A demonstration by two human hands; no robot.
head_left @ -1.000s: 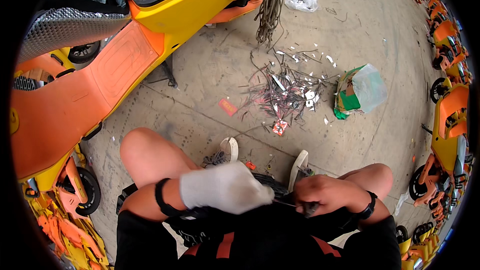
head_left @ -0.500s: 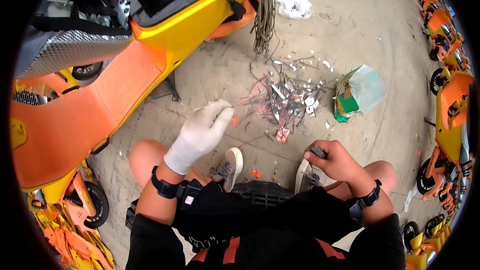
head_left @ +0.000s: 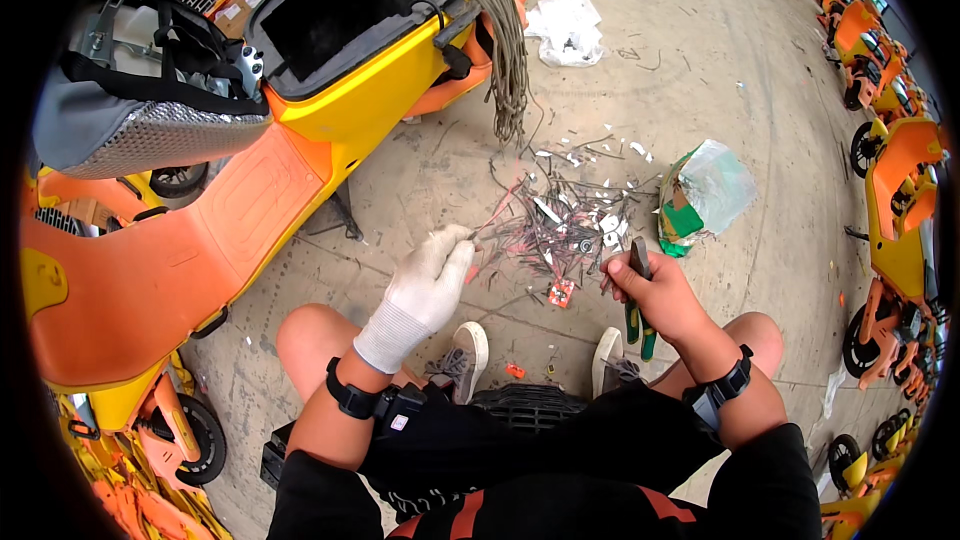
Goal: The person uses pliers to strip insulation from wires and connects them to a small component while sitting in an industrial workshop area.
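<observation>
My left hand (head_left: 428, 280) wears a white glove and pinches the end of a thin red-and-grey wire (head_left: 500, 215) that runs up toward a heap of cut wire scraps (head_left: 555, 230) on the concrete floor. My right hand (head_left: 652, 292) is bare and grips green-handled pliers (head_left: 636, 312), jaws pointing up beside the scraps. Both hands are stretched out in front of my knees, the pliers a little right of the wire.
An orange-and-yellow scooter (head_left: 230, 190) with its seat compartment open lies at the left, a bundle of grey cables (head_left: 500, 30) hanging from it. A green-and-clear plastic bag (head_left: 700, 195) sits right of the scraps. More orange scooters (head_left: 900, 180) line the right edge.
Both hands moved from my lap out toward the scrap pile. The gloved left hand took hold of a wire, and the right hand raised the pliers beside the pile.
</observation>
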